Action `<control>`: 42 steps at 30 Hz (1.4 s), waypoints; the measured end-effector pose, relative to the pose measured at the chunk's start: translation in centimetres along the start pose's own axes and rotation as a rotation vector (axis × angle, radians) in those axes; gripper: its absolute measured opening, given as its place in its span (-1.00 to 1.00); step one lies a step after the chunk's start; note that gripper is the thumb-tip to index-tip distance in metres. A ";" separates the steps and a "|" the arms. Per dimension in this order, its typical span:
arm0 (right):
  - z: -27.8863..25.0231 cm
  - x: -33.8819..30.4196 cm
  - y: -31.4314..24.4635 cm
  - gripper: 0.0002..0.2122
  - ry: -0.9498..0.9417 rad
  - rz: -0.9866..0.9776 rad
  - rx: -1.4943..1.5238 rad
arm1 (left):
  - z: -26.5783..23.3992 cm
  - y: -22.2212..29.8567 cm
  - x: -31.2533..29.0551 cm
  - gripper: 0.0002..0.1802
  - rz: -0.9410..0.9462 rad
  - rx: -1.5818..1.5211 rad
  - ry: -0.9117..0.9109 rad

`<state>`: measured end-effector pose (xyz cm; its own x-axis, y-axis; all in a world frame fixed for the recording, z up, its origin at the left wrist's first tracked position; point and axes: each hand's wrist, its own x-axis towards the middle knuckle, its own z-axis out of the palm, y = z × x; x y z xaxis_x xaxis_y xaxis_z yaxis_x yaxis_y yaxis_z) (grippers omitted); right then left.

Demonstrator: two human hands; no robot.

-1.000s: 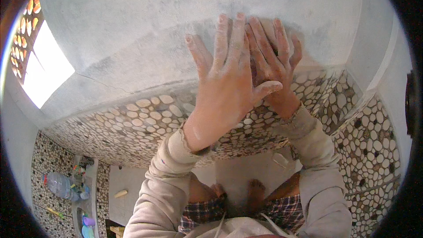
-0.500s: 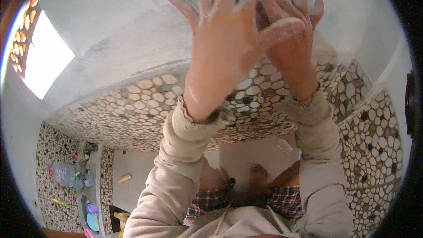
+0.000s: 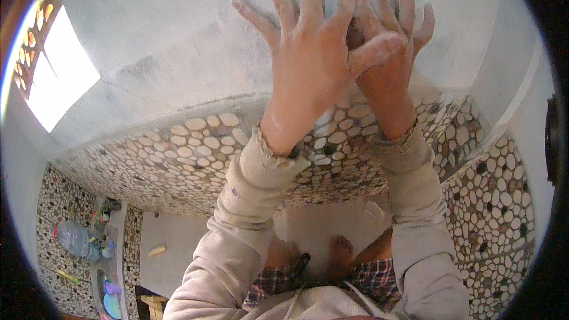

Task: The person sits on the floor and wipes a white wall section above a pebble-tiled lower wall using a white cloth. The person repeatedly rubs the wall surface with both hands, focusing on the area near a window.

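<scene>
Single view only, from a head-worn fisheye camera, facing forward and down along a grey plastered wall (image 3: 178, 41) very near; left hand (image 3: 314, 65) and right hand (image 3: 385, 77) raised close to the lens, pebble-tiled band (image 3: 178, 160) below, bare feet on the floor (image 3: 178, 243) at bottom

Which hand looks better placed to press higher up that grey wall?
Probably the left hand. It lies in front with fingers spread wide across the plastered wall, its forearm unobstructed. The right hand sits partly behind it, its palm hidden, so it would likely have to slide out first.
</scene>
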<state>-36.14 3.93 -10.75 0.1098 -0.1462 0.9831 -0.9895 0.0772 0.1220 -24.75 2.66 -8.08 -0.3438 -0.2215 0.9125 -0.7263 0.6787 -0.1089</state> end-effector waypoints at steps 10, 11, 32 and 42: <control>-0.6 -3.9 0.4 -0.64 0.023 -0.081 0.004 | -0.7 -1.3 -3.7 -0.08 0.153 -0.067 -0.032; -0.4 -3.9 0.3 -0.65 0.048 -0.074 -0.034 | -0.5 -1.0 -3.6 -0.13 0.143 -0.064 0.000; 0.4 -0.7 3.4 -0.75 0.293 -0.065 0.032 | -0.4 -6.8 -1.2 -0.52 -0.022 -0.444 0.399; 0.6 -1.6 1.5 -0.67 0.072 -0.227 0.127 | -0.4 -6.7 -1.2 -0.59 -0.027 -0.465 0.474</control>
<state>-37.87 3.68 -12.24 0.3321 -0.0742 0.9403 -0.9421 -0.0750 0.3268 -19.26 -1.31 -8.24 0.0465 0.0173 0.9988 -0.3623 0.9321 0.0008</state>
